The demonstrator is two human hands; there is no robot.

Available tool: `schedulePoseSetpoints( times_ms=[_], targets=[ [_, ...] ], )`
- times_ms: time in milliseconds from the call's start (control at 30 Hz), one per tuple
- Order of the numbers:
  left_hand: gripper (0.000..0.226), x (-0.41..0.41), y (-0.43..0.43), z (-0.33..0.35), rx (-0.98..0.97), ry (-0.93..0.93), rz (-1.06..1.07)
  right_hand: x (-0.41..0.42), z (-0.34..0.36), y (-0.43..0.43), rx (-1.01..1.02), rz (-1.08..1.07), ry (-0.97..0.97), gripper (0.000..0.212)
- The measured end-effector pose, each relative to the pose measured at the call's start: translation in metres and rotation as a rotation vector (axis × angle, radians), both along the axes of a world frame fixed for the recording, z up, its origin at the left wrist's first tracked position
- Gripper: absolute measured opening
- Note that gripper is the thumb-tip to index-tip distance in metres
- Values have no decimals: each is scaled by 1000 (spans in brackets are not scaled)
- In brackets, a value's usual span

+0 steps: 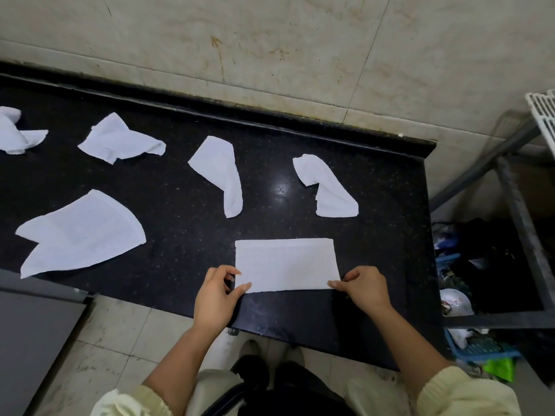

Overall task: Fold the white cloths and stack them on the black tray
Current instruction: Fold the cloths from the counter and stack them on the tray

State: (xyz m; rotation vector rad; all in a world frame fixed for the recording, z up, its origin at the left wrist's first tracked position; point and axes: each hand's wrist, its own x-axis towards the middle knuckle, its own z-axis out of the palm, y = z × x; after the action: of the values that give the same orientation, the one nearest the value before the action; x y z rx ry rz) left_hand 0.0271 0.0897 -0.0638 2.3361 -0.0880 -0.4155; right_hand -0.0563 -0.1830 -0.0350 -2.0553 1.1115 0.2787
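Between the two hands, on the black counter, lies the folded cloth, a flat rectangle. The left hand pinches its near left corner, and the right hand pinches its near right corner. Right of the right hand, past the counter's end, a metal rack holds dark clutter and a white bowl; nearer, a blue basket holds things too jumbled to tell. The counter's near edge runs under both wrists. Beyond the grip, bare counter separates the cloth from five loose cloths, spread from there leftward.
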Motion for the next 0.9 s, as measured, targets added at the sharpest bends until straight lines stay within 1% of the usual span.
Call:
schedulePoseSetpoints(
  times_ms=[167, 333, 400, 467, 567, 633, 767, 900],
  targets=[
    [27, 3, 0, -1, 9, 6, 1, 3, -1, 8, 71, -103, 27, 27],
    [25, 3, -1, 0, -5, 12, 7, 8, 0, 13, 196, -245, 11, 13],
    [25, 3, -1, 1, -9, 15, 10, 10, 1, 14, 256, -296, 3, 14],
    [25, 4, -1, 0, -12, 22, 10, 11, 2, 14, 306, -326, -20, 18],
    [25, 6, 0, 0, -19, 33, 4, 14, 5, 16, 371, -342, -97, 11],
    [26, 8, 0, 1, -18, 37, -5, 17, 5, 15, 408, -374, -159, 12],
    [26, 10, 1, 2, -10, 63, -29, 24, 3, 13, 345, -395, -164, 21],
    [19, 16, 3, 4, -52, 100, -40, 30, 9, 13, 336, -380, -219, 11]
  ],
)
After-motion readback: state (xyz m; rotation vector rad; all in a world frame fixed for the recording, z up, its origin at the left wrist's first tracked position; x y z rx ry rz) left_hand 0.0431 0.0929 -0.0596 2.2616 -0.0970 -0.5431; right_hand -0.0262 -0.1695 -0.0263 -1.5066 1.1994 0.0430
